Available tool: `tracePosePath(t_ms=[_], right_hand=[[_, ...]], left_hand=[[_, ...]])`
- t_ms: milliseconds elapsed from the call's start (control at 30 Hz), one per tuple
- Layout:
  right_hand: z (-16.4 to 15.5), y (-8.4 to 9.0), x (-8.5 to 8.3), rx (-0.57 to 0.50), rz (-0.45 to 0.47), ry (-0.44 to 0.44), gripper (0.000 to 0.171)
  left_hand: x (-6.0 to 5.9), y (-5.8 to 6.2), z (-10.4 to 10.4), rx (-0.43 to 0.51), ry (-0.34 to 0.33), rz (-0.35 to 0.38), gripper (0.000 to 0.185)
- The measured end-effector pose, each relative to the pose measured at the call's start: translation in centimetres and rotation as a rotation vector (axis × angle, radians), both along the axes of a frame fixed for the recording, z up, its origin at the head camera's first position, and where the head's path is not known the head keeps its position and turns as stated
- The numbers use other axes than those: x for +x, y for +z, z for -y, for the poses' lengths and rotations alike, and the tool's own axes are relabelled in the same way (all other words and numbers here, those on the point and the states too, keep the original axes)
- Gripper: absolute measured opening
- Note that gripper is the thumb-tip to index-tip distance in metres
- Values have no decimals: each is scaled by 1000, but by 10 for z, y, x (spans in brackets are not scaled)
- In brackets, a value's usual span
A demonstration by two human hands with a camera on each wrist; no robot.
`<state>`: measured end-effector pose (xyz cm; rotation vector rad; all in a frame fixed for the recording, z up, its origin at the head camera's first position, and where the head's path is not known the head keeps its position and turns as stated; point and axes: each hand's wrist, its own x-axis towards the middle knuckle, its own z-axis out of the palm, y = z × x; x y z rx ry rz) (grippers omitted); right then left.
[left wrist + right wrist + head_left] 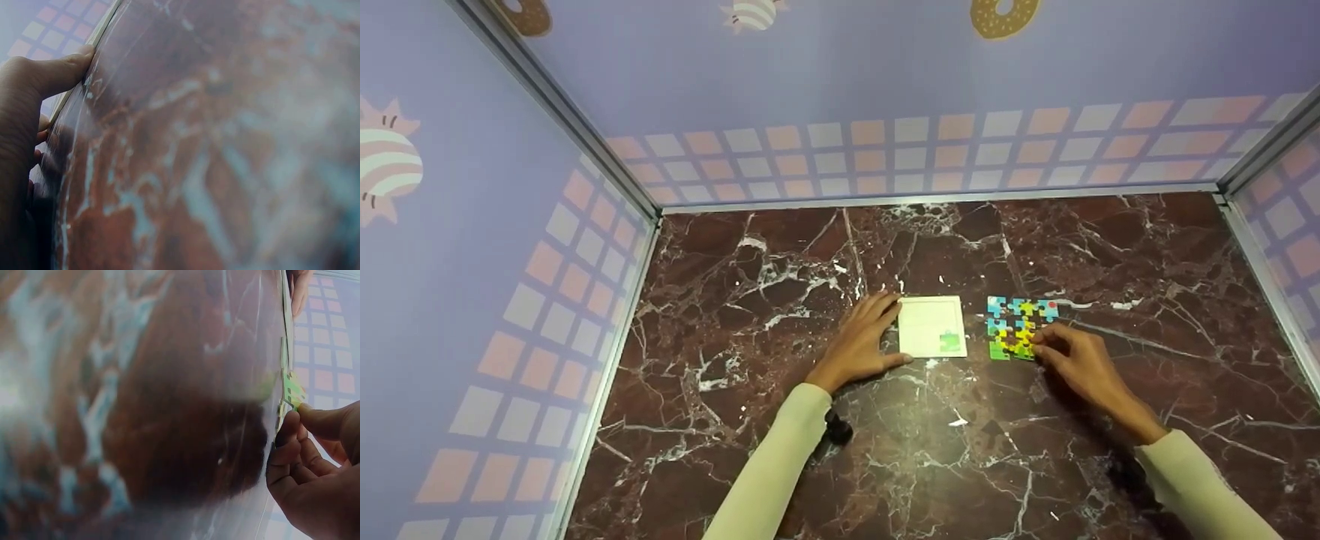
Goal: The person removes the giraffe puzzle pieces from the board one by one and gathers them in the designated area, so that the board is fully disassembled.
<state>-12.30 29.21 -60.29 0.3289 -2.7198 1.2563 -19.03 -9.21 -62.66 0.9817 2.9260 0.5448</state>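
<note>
A cream square puzzle tray (922, 322) lies on the marbled tabletop, with one green jigsaw piece (950, 342) in its lower right corner. At the tray's left side, my left hand (862, 341) holds it between the thumb at the near corner and fingers at the far corner. To the right lies a block of colourful jigsaw pieces (997, 327) in blue, green and yellow. My right hand (1076, 364) is at the block's near right side. In the right wrist view its thumb and index finger pinch a green and yellow jigsaw piece (291, 389), tilted up.
Brown marbled tabletop (780, 247) surrounds the tray and pieces. Lilac panels (810, 82) with pink and white squares enclose the back and both sides. A small black object (838, 429) shows beside the left sleeve's cuff.
</note>
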Motion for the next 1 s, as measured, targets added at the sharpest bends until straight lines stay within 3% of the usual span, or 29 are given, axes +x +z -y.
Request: tracePosePath(t_ms=[233, 733, 1000], right_hand=[[-2, -3, -1, 32, -3, 41, 9], [-3, -2, -2, 59, -38, 45, 12], [-3, -1, -2, 50, -19, 58, 11]], left_hand=[[2, 2, -1, -11, 2, 5, 101], [1, 4, -3, -9, 6, 26, 101], [1, 2, -1, -21, 0, -2, 101]])
